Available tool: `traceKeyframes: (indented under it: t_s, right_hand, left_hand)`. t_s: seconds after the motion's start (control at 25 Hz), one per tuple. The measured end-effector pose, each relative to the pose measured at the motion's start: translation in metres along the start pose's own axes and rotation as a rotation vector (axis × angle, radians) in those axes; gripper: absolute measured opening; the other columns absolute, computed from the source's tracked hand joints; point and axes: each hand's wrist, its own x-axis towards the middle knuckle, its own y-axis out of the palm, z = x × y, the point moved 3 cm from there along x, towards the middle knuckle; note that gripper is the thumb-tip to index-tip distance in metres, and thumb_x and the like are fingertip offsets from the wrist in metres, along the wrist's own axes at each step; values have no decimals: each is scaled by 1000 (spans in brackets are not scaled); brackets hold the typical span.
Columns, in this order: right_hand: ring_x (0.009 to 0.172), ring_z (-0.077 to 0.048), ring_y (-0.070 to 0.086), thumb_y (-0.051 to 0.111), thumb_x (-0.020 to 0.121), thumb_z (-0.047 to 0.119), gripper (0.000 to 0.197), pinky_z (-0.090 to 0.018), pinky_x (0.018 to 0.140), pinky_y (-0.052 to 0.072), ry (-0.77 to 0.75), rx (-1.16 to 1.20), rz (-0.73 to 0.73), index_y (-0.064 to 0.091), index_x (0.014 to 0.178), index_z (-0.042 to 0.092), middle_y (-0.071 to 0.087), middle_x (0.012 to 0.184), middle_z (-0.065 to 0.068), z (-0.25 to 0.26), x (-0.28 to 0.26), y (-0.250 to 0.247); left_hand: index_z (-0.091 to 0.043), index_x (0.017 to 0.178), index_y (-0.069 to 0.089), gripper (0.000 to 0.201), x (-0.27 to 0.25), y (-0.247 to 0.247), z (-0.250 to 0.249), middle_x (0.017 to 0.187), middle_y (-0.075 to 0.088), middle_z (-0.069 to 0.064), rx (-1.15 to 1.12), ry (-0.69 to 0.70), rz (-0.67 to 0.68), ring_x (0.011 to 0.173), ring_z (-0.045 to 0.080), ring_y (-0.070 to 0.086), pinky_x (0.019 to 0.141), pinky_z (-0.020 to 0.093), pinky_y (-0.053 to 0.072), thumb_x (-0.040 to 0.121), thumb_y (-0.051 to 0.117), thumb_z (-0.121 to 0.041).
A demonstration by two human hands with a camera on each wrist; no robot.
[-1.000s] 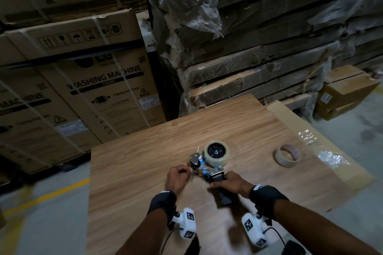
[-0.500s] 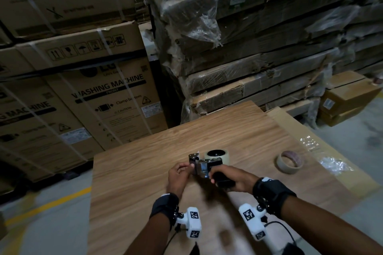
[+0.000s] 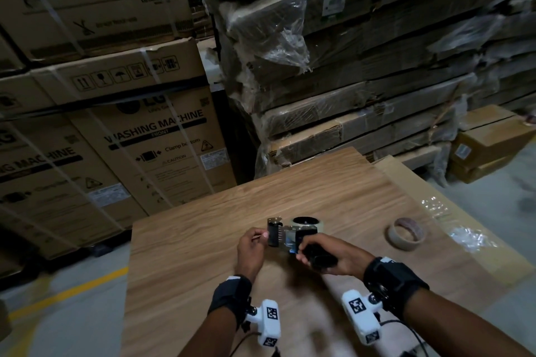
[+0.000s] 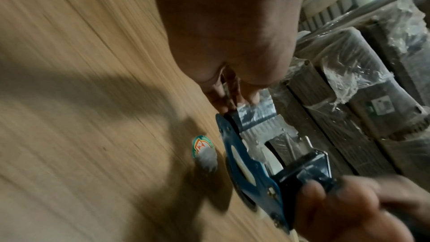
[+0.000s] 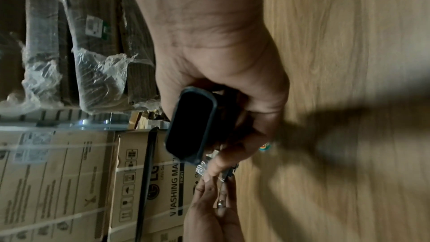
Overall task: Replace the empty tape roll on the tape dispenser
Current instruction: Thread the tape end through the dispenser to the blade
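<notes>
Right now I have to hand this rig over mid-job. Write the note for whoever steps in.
Right hand: grips the tape dispenser by its black handle, held above the wooden table.
Left hand: pinches at the dispenser's front end, apparently the tape end at the roller; that grip is partly hidden.
New tape roll: mounted on the dispenser.
Empty roll: lies on the table, off to the right.
Done: old roll off, new roll on.
Left: finish threading the tape end through the front, then set the dispenser down.

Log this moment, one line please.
right hand grips tape dispenser handle | left hand pinches tape end | new roll mounted | empty roll on table
</notes>
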Motion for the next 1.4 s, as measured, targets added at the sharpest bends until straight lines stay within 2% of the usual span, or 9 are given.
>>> traceKeyframes:
  t_s: [0.16,0.32,0.52,0.64,0.72,0.8,0.96,1.2,1.4]
  right_hand:
    - [45,-12,59,59,87,9,12,-18,42,50,-20,86,5,64,79,2,65,62,-6,9,-6,2]
    - [42,-10,55,58,86,13,18,-16,41,46,10,62,0,63,70,6,59,57,-1,11,-12,-6]
    - [41,-10,55,55,89,12,22,-16,41,47,26,58,1,63,69,6,59,56,-2,12,-22,-10]
    - [42,-10,56,57,87,13,20,-17,41,49,30,56,-14,64,70,6,59,57,-1,9,-21,-10]
    - [41,-9,56,56,87,14,20,-16,40,48,25,72,-24,64,70,8,59,56,0,8,-17,-7]
    - [40,-9,56,56,87,15,20,-17,38,47,23,93,-29,63,70,9,59,56,0,9,-15,-4]
    - [42,-8,55,55,87,17,22,-16,38,43,-8,15,-59,62,67,12,58,56,3,13,-19,-4]
    - [43,-9,56,58,88,13,19,-17,40,48,13,15,-39,66,71,7,61,58,-1,19,-29,-17]
    - [50,-11,60,63,85,7,6,-20,45,52,-7,24,-29,65,86,1,66,67,-6,13,-24,-22]
  left_hand:
    - [-8,85,66,7,-4,5,-15,83,72,6,82,78,-72,78,22,66,75,37,54,92,64,-7]
    - [-17,78,66,8,5,5,-13,80,74,10,79,16,-40,78,28,68,75,40,55,85,62,-18]
    - [-13,77,68,25,7,5,-18,75,69,4,-72,-101,58,75,17,60,69,18,50,91,61,6]
    - [-10,81,71,18,3,6,-26,79,72,3,-27,-6,20,75,11,64,68,12,49,90,65,4]
    - [-6,85,71,10,-5,9,-34,79,71,1,38,84,-63,69,-4,62,66,9,47,90,66,1]
    - [-9,84,68,7,-11,16,-36,76,70,-3,57,139,-111,67,-8,62,64,15,48,90,64,-7]
    - [-20,78,63,8,-9,17,-34,75,70,-3,55,156,-105,76,14,67,70,34,52,84,59,-22]
    - [-3,85,63,20,12,12,-24,94,77,20,-181,-81,66,96,36,73,87,42,58,97,51,8]
    - [-5,87,65,20,10,8,-19,88,76,15,-225,-160,140,88,30,71,79,32,57,98,53,6]
